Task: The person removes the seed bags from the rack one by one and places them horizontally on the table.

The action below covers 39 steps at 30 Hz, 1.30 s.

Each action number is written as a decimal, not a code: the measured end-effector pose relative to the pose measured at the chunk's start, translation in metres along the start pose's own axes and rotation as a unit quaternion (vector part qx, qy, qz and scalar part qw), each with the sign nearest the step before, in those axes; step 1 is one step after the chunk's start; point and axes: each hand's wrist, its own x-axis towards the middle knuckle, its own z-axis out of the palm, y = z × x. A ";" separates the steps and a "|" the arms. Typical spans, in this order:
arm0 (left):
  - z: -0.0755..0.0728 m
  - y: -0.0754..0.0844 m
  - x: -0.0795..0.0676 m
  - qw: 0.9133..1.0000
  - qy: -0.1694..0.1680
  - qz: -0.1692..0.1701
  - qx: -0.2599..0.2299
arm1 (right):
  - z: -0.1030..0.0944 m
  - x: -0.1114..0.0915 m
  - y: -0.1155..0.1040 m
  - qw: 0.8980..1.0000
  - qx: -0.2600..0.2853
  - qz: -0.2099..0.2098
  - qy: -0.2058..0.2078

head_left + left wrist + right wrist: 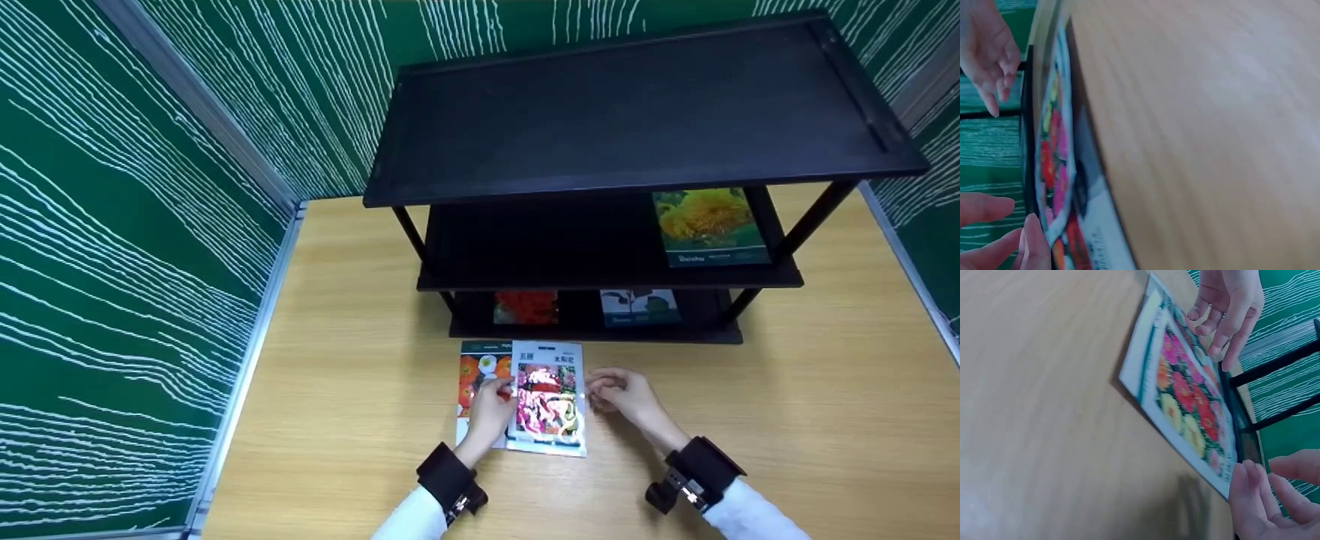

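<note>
A seed packet with pink and red flowers (551,405) lies on the table, overlapping the right part of another seed packet with orange and white flowers (469,375). My left hand (491,412) is over the orange-flower packet, fingertips by the left edge of the pink-flower one. Beside its right edge is my right hand (624,396), fingers loosely bent. In the right wrist view, the right fingertips (1249,475) are close to the packet's edge; contact is hard to tell. Thumb and fingers of both hands stand apart, with nothing seen pinched between them.
A black three-tier shelf (637,112) stands behind the packets. Its middle tier bears a yellow-flower packet (712,225); the bottom tier bears a red-flower packet (526,307) and a pale packet with a plant picture (640,306). Green walls with white lines (112,225) enclose the wooden table (337,390).
</note>
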 end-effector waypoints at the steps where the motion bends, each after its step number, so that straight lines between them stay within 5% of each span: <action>1: 0.000 0.002 0.000 1.000 -0.003 0.001 -0.007 | -0.002 0.000 -0.002 1.000 -0.007 -0.003 0.000; 8: -0.002 0.012 0.004 0.999 -0.011 0.028 -0.016 | -0.016 -0.003 -0.017 0.999 -0.037 -0.036 0.000; 20: -0.011 0.038 0.009 0.994 -0.072 0.013 -0.085 | -0.037 -0.012 -0.043 0.996 -0.047 -0.069 -0.012; 39: -0.020 0.099 0.019 0.987 -0.093 0.074 -0.108 | -0.069 -0.033 -0.084 0.982 -0.076 -0.175 -0.012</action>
